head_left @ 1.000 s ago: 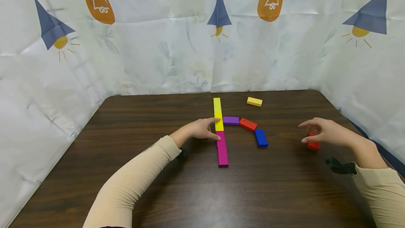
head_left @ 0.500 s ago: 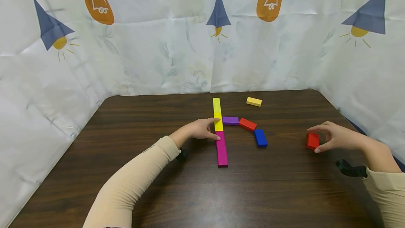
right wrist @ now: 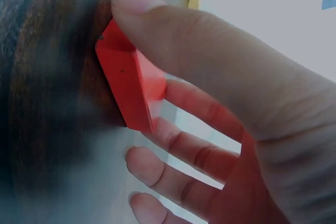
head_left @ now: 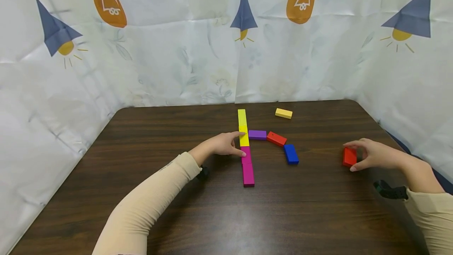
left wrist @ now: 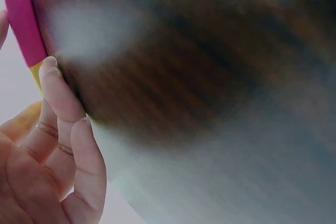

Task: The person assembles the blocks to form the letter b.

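Observation:
My left hand (head_left: 223, 144) rests at a straight row of blocks, index fingertip on a yellow block (head_left: 244, 141) and thumb on a magenta block (head_left: 246, 149). In the left wrist view its fingertips lie along the row's edge, where magenta meets yellow. On the right side of the table, my right hand (head_left: 380, 154) pinches a red block (head_left: 349, 158) between thumb and index finger, across its near and far ends. The right wrist view shows the thumb over one end of that block, other fingers behind and beside it.
A purple block (head_left: 257, 135), a second red block (head_left: 277, 139) and a blue block (head_left: 291, 154) curve rightward from the row. One pale yellow block (head_left: 284, 113) lies apart near the back edge of the dark wooden table (head_left: 170, 121). Patterned cloth (head_left: 155, 58) hangs behind.
My right hand has moved rightward from above the red block and lowered, its thumb and index finger now at the block's ends. The left hand stays in place.

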`<action>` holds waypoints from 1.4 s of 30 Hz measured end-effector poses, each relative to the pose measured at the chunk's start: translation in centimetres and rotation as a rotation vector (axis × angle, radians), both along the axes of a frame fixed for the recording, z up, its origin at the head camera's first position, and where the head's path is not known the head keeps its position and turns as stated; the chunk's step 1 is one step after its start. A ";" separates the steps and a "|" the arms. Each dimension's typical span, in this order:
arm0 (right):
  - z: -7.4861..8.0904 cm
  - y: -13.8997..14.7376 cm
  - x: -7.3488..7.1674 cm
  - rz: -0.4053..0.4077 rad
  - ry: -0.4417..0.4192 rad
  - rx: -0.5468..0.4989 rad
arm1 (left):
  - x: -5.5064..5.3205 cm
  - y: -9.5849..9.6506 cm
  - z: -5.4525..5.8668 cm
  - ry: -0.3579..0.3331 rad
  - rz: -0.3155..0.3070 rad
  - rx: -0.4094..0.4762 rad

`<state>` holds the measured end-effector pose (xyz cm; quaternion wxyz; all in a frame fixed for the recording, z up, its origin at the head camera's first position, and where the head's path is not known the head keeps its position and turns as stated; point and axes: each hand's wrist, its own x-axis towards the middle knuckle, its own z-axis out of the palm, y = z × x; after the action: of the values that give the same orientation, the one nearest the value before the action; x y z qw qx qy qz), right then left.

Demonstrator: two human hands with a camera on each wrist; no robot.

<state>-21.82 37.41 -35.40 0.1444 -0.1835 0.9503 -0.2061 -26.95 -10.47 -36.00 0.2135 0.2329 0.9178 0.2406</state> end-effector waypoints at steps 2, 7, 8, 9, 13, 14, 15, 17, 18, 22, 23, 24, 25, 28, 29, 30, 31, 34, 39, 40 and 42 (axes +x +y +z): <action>0.0 -0.1 -0.1 0.001 0.008 0.010 | 0.0 0.0 0.0 0.001 0.003 0.000; 0.1 -0.2 -0.2 0.005 0.022 0.013 | 0.1 0.0 0.1 -0.001 0.007 0.000; 0.1 -0.2 -0.2 0.006 0.021 0.013 | 0.1 0.0 0.1 0.000 0.006 -0.001; 0.1 -0.2 -0.2 0.006 0.023 0.015 | 0.1 0.0 0.1 -0.001 0.005 -0.001; 0.1 -0.3 -0.3 0.013 0.034 0.018 | 0.1 0.0 0.1 -0.004 0.001 -0.003; 0.2 -0.4 -0.3 0.016 0.040 0.020 | 0.1 0.0 0.0 -0.006 0.000 -0.004; 0.2 -0.5 -0.3 0.016 0.047 0.016 | 0.0 0.0 0.0 -0.007 0.001 -0.003; 0.4 -0.8 -0.4 0.020 0.061 0.012 | 0.0 0.1 0.0 -0.010 0.001 -0.003; 0.5 -0.9 -0.4 0.022 0.068 0.009 | 0.0 0.1 0.0 -0.012 0.002 -0.004; 0.9 -1.7 -0.7 0.027 0.085 -0.006 | 0.0 0.1 0.0 -0.013 0.003 -0.004; 1.0 -1.9 -0.7 0.029 0.085 -0.010 | 0.0 0.1 0.0 -0.013 0.003 -0.004; 1.1 -2.1 -0.8 0.032 0.085 -0.014 | 0.0 0.1 0.0 -0.012 0.005 -0.006; 1.2 -2.3 -0.9 0.036 0.085 -0.016 | 0.0 0.1 0.1 -0.012 0.006 -0.007; 1.5 -3.0 -1.2 0.050 0.090 -0.024 | 0.0 0.1 0.1 -0.016 0.010 -0.010; 1.6 -3.3 -1.3 0.057 0.096 -0.026 | 0.0 0.1 0.1 -0.016 0.011 -0.011; 1.7 -3.5 -1.4 0.064 0.102 -0.031 | 0.0 0.1 0.1 -0.018 0.011 -0.011; 1.8 -3.8 -1.4 0.072 0.107 -0.037 | 0.0 0.1 0.1 -0.018 0.011 -0.010; 2.0 -4.7 -1.5 0.095 0.120 -0.049 | -0.1 0.1 0.0 -0.018 0.008 -0.007; 2.4 -6.0 -1.4 0.131 0.135 -0.060 | -0.1 0.1 -0.1 -0.018 0.007 -0.005; 2.4 -6.2 -1.3 0.135 0.132 -0.065 | -0.1 0.1 0.0 -0.018 0.007 -0.005; 2.5 -6.6 -1.3 0.146 0.130 -0.072 | -0.1 0.1 0.0 -0.019 0.010 -0.006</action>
<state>-23.10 30.79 -32.93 0.0905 -0.2702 0.9338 -0.2165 -27.08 -10.38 -36.01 0.2218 0.2253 0.9175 0.2413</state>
